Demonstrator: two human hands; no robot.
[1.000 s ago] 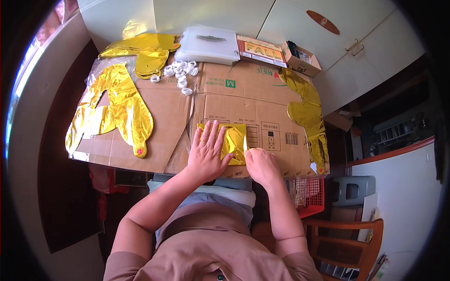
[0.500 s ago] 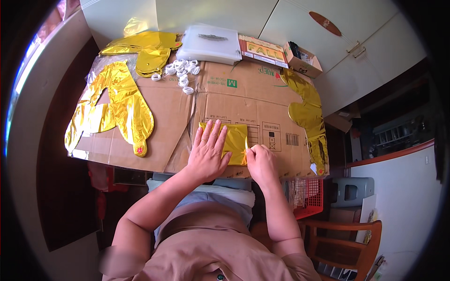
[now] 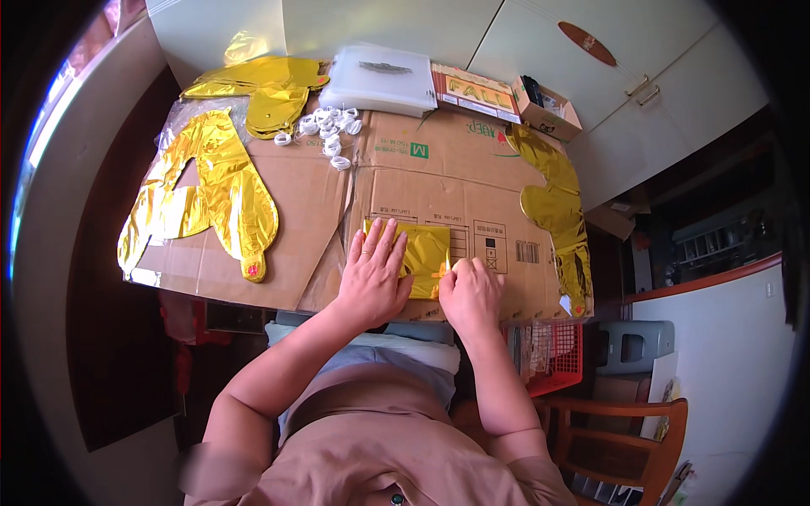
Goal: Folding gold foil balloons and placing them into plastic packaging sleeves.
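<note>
Flattened brown cardboard (image 3: 439,190) forms the work surface, before pale cabinets (image 3: 388,25); a wooden chair (image 3: 672,438) stands at lower right. Green print (image 3: 419,152) and a black barcode (image 3: 527,251) mark the cardboard. Near its front edge lies folded gold foil (image 3: 429,261), partly hidden beneath the flat, outspread left hand (image 3: 371,274); the right hand (image 3: 472,293) pinches the foil's right edge, fingertips concealed.

The right hand (image 3: 472,291) sits slightly farther up than a second ago; orange-tinted creases now show beside it on the gold foil (image 3: 429,251).
</note>
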